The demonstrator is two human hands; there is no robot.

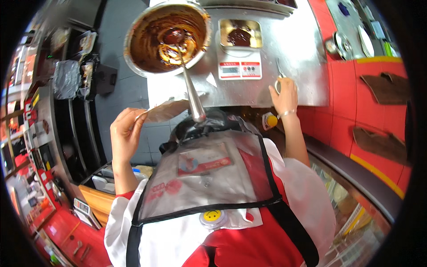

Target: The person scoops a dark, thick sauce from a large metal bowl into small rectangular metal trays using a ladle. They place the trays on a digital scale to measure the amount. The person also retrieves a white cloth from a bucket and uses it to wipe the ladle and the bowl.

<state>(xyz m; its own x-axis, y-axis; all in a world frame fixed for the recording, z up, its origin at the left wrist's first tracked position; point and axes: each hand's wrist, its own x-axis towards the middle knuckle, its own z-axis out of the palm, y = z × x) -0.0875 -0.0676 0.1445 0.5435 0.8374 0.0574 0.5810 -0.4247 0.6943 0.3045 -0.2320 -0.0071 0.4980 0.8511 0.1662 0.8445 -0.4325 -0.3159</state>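
My left hand (125,133) pinches the edge of a translucent plastic pouch (168,111), which hangs sideways off the near edge of the steel table (300,83). On the tabletop to the right, my right hand (286,95) has its thumb and fingers around the handles of a pair of scissors (280,70), blades pointing away. A large metal bowl (131,61) holds dark reddish-brown oily sauce, and a long-handled ladle (193,96) rests in it. Between bowl and scissors, a small rectangular steel pan (257,41) of dark sauce sits on a white digital scale (240,76).
A small white scrap (211,80) lies left of the scale. Steel containers (247,6) line the table's far edge. Below the near edge is a yellow-capped bottle (272,120). At far right, a lidded metal pot (342,45) stands near a red tiled wall (343,78).
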